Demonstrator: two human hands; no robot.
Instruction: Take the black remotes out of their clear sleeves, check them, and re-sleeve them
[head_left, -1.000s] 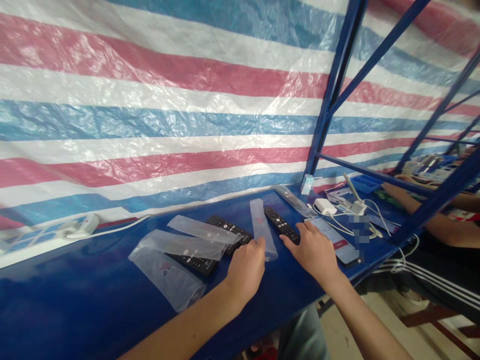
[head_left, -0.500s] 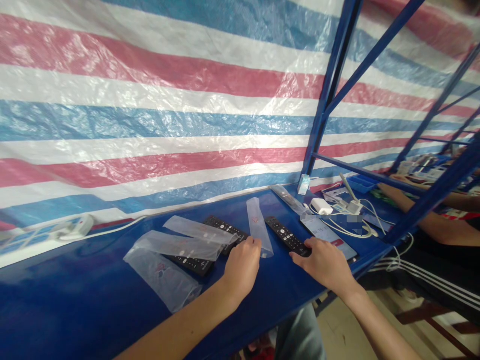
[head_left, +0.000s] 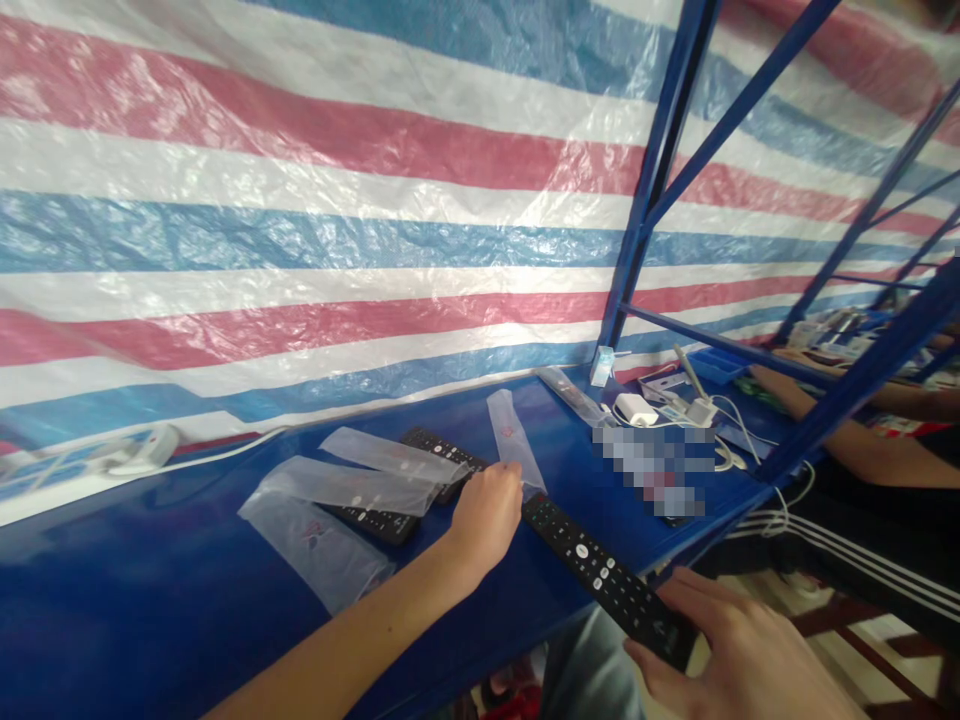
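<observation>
A black remote control (head_left: pixel 604 570) is gripped at its lower end by my right hand (head_left: pixel 720 640), above the front edge of the blue table. Its far end meets the open end of a clear plastic sleeve (head_left: pixel 511 435) lying on the table. The closed fingers of my left hand (head_left: pixel 491 510) are at the near end of that sleeve; their tips are partly hidden. Left of my left hand, two more black remotes (head_left: pixel 386 522) lie partly under clear sleeves (head_left: pixel 375 455). A further loose sleeve (head_left: pixel 315 540) lies in front of them.
Behind on the right are a sleeved remote (head_left: pixel 570 395), a white charger (head_left: pixel 634 409), cables and a blurred flat item (head_left: pixel 652 470). A blue metal frame (head_left: pixel 652 200) rises there. Beyond it is another person's arm (head_left: pixel 847 430). A power strip (head_left: pixel 146 450) lies at the left.
My right hand has lifted the remote off the table and drawn it toward the front edge, its far end now beside the sleeve. My left hand has stayed nearly in place.
</observation>
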